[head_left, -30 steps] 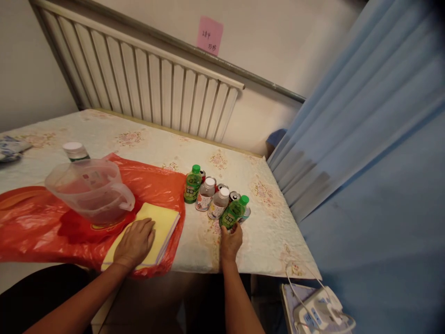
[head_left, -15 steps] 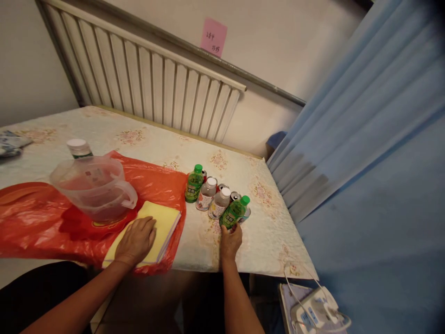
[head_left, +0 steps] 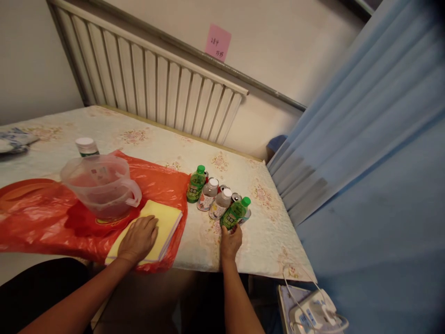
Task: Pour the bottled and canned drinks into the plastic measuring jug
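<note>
gripping near-upright green bottle (head_left: 232, 214) low in right hand (head_left: 231, 242) (the nearer), resting left hand (head_left: 139, 237) flat on yellow stack (head_left: 167, 224).

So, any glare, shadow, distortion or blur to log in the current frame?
Head view: shiny highlights on the red bag, dark shadow below the table edge, curtain fading to black at top right, radiator slanting in a tilted frame; hands fairly clear, fine print on the bottles unreadable.
</note>
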Motion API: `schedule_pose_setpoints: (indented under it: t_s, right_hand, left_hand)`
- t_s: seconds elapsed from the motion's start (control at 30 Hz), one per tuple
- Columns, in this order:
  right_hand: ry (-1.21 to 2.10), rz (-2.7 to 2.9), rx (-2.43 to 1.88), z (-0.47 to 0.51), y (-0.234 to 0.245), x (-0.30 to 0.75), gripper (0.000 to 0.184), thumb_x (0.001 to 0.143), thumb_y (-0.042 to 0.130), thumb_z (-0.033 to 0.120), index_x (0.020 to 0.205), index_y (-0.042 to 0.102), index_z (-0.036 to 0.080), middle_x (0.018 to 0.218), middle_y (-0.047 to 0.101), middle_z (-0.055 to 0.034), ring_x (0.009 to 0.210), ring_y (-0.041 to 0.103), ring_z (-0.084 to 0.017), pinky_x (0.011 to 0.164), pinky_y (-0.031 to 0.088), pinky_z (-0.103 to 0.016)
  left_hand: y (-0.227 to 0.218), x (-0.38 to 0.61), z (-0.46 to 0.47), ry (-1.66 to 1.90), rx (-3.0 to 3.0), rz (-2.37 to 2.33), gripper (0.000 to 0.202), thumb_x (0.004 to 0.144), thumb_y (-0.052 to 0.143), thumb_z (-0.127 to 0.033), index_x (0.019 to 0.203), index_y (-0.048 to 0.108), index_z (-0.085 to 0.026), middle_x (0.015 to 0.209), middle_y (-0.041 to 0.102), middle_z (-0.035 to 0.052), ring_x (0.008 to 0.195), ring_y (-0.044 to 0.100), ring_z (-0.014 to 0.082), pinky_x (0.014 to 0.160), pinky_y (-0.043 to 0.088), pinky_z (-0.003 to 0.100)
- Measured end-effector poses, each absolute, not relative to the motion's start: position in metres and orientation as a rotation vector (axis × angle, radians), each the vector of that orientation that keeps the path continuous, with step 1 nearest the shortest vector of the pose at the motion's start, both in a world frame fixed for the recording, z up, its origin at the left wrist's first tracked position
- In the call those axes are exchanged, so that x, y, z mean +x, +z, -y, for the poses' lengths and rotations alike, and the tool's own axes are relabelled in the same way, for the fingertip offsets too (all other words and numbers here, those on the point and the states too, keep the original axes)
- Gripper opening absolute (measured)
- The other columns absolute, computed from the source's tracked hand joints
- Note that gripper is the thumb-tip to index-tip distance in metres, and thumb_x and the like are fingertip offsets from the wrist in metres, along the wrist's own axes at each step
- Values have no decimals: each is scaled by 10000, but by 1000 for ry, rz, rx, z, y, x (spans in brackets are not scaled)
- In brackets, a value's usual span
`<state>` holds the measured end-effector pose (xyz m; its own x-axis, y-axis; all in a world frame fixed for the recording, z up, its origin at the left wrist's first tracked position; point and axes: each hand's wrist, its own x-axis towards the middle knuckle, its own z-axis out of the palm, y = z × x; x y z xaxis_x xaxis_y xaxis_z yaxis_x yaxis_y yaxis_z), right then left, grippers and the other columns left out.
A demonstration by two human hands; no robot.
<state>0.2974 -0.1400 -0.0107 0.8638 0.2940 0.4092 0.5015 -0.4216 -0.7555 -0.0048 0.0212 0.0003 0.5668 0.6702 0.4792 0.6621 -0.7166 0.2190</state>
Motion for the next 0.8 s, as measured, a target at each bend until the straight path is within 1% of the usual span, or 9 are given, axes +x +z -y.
schedule_pose_setpoints:
  t_s: [0.17, 0.47, 0.67, 0.8]
  right_hand:
    - [-266, 577, -2031, 141, -9, 297, 437, 794, 651, 445, 1093, 646, 125, 983, 714, -156, 917, 633, -292, 775, 471, -354]
    - [-258, 567, -2050, 140, -11, 297, 496, 790, 645, 445, 1132, 640, 86, 1039, 697, -206, 958, 643, -329, 805, 477, -389]
    - [-263, 574, -2044, 140, -10, 297, 430, 787, 655, 446, 1074, 653, 126, 984, 720, -178, 948, 649, -325, 769, 481, -371]
    - [-271, 583, -2036, 140, -10, 297, 438, 789, 648, 461, 1071, 653, 127, 995, 718, -178, 947, 649, -323, 787, 484, -377]
  left_hand:
    - [1, -5, -20, 857, 2780, -1190, 307, 950, 448, -311, 1138, 655, -183, 1219, 671, 146, 1139, 588, 313, 970, 464, 480]
    - [1, -5, -19, 847, 2817, -1193, 321, 964, 444, -300, 1151, 652, -144, 1219, 664, 165, 1141, 590, 317, 979, 466, 479]
    - [1, -5, -19, 836, 2809, -1201, 321, 960, 449, -287, 1153, 656, -135, 1219, 664, 170, 1141, 590, 321, 1001, 456, 487]
    - [1, -5, -18, 840, 2789, -1207, 315, 955, 455, -289, 1152, 658, -151, 1224, 666, 167, 1147, 590, 323, 1002, 456, 493]
